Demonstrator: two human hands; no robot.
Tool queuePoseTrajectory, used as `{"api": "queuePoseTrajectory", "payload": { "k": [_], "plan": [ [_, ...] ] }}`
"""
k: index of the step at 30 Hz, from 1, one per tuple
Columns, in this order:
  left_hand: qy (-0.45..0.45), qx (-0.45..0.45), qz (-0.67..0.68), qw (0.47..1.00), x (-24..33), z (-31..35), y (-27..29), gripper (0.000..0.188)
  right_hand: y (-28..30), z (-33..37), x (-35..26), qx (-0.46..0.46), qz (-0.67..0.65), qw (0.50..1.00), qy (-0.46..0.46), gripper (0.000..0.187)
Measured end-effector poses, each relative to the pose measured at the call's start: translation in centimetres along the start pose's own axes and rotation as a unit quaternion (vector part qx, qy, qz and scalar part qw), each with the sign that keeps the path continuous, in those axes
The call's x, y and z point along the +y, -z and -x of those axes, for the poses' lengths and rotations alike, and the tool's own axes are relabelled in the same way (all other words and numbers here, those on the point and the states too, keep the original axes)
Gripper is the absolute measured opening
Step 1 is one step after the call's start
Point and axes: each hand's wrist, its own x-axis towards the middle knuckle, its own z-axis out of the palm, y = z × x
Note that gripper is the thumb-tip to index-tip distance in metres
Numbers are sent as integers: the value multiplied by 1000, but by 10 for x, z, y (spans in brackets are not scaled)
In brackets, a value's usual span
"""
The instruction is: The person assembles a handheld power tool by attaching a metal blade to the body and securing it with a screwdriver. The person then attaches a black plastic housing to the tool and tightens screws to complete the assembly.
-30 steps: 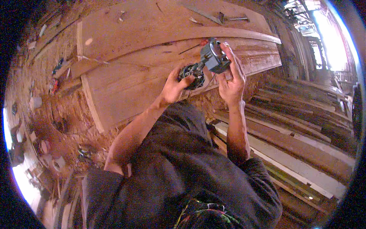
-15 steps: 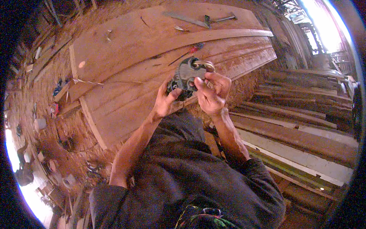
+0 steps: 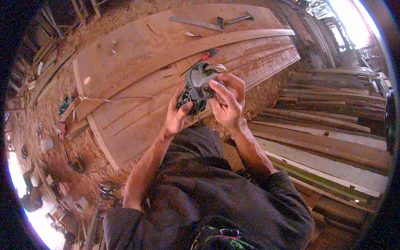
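Observation:
A dark grey, rounded machine part (image 3: 196, 85) with knobbly, shiny fittings and a pale loop at its top edge is held up in front of me. My left hand (image 3: 177, 116) grips its lower left side, the thumb pressed onto the fittings. From the right, my right hand (image 3: 229, 100) has thumb and fingers closed on the part's right side. The fingers cover that side, so its exact kind cannot be made out. Just beyond it, a screwdriver (image 3: 209, 54) with a red handle lies on the wooden boards (image 3: 137, 104).
A hammer (image 3: 239, 19) and a flat metal try square (image 3: 196, 23) lie at the far end of the boards. A long raised plank (image 3: 233, 38) runs across them. Stacked timber (image 3: 316, 154) fills the right side. Wood shavings and a white roll (image 3: 47, 145) are on the left.
Both hands and the part have shifted slightly left in view. The part looks turned a little, with more of its lower fittings showing. My grip stays on it.

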Motion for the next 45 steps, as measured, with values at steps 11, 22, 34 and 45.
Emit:
{"api": "queuePoseTrajectory", "payload": {
  "k": [11, 22, 34, 45],
  "plan": [
    [-2, 21, -18, 1000, 12, 4, -10, 55, -7, -6, 5, -42, -21, 998, 32, 57],
    [-5, 0, -61, 998, 13, 0, -9, 66, 1, -9, 14, -77, 23, 995, 58, 52],
    [-81, 33, -76, 993, 23, 2, -19, 76, 5, -6, 10, -18, -7, 1000, -18, 65],
    [-247, -85, -232, 937, 21, -19, 3, 71, -15, 10, 10, 77, -35, 996, -23, 47]
  ]
}}
